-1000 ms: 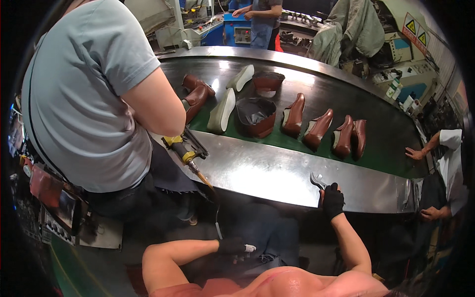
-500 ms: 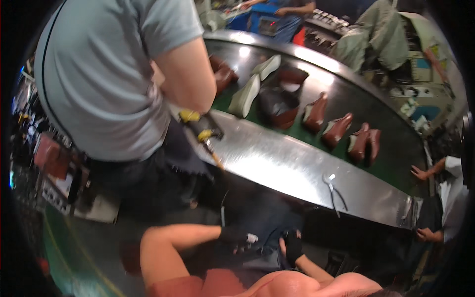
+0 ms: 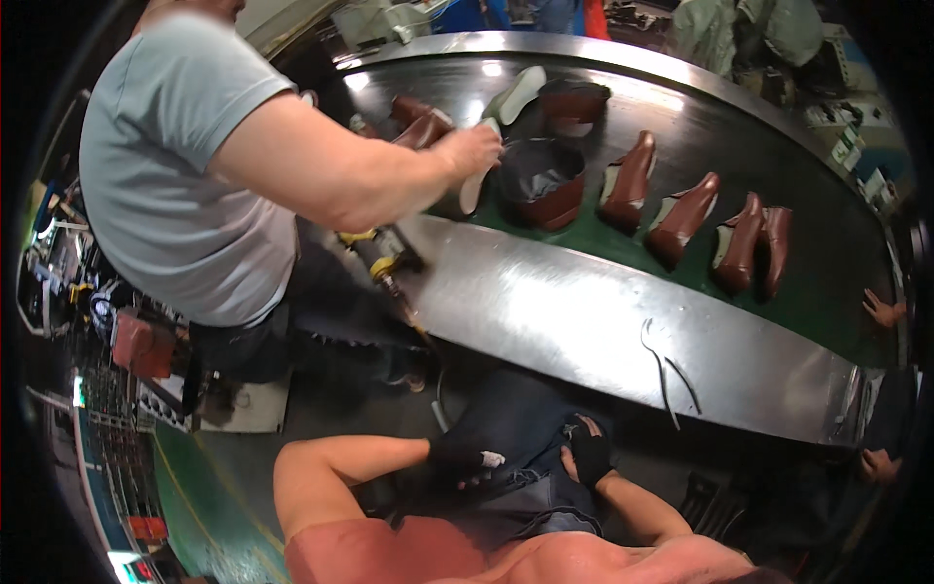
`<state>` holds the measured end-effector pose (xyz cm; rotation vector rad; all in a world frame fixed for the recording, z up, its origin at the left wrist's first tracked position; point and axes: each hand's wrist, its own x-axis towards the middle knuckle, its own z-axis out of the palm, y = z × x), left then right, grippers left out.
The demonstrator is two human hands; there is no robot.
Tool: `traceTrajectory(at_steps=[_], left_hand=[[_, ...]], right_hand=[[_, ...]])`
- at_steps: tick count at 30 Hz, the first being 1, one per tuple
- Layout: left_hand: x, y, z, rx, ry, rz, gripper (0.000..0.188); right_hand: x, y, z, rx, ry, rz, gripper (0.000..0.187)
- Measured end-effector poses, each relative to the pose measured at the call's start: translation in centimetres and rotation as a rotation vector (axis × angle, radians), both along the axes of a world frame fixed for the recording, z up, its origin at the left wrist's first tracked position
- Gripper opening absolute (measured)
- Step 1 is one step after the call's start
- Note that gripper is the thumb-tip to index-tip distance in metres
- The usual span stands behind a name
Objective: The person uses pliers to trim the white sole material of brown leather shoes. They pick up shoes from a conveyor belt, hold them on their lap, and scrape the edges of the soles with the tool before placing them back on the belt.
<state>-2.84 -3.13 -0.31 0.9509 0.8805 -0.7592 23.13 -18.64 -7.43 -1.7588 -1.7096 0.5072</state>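
My right hand (image 3: 588, 454), in a black fingerless glove, rests on my dark jeans (image 3: 516, 419) with the thumb apart from the fingers. It holds nothing that I can see. Lower left of it, my left hand (image 3: 469, 461) lies on my lap in a dark glove. Its fingers blend into the jeans, so their pose is hidden. Metal pincers (image 3: 667, 375) lie on the steel ledge (image 3: 555, 302) in front of me, apart from both hands. Beyond the ledge, several brown leather shoe uppers (image 3: 629, 182) stand on the dark green belt (image 3: 608, 238).
A co-worker in a grey shirt (image 3: 185, 185) stands at left, one hand (image 3: 473, 151) on a pale shoe form (image 3: 475, 190). A brown leather piece with dark lining (image 3: 545, 190) sits beside it. A yellow-and-black tool (image 3: 379, 255) is near the ledge's left end. Another person's hand (image 3: 883, 310) shows at right.
The co-worker's arm has reached out over the belt to the pale shoe form. My view has shifted. Both my hands stay on my lap, the right one now showing more clearly.
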Motion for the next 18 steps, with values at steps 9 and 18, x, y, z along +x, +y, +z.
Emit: traceTrajectory(at_steps=[9, 18], left_hand=[[3.9, 2.6, 1.5, -0.134, 0.009, -0.048, 0.04], [4.5, 2.6, 1.8, 0.0, 0.053, -0.19, 0.041]], right_hand=[[3.0, 0.1, -0.8, 0.031, 0.009, -0.028, 0.041], [0.2, -0.7, 1.6, -0.021, -0.004, -0.061, 0.042]])
